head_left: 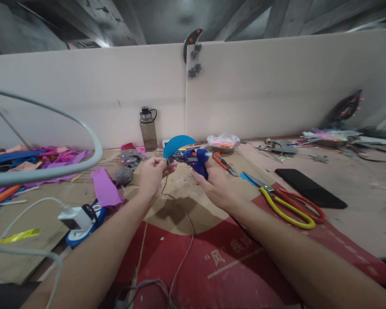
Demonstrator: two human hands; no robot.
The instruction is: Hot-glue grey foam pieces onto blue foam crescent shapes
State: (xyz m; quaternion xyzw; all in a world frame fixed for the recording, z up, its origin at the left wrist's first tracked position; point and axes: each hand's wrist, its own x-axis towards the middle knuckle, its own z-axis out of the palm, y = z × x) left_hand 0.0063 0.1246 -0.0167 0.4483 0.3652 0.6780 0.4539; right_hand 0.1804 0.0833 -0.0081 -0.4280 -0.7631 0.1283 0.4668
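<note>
My right hand [216, 185] is closed around the handle of a blue glue gun [195, 159], whose nozzle points left. My left hand [153, 175] pinches the base of a blue half-round foam piece [177, 144], holding it up right at the gun's tip. Both hands are raised over the middle of the table, above a red and brown cardboard sheet [212, 257]. A thin grey cord [183, 253] trails from near the hands down toward me.
Scissors with yellow and red handles [286, 205] and a black phone [310, 188] lie to the right. An orange utility knife [224, 164], a water bottle [148, 128], a bowl of bits [223, 141], purple foam scraps [105, 187] and a white charger [75, 216] surround the hands.
</note>
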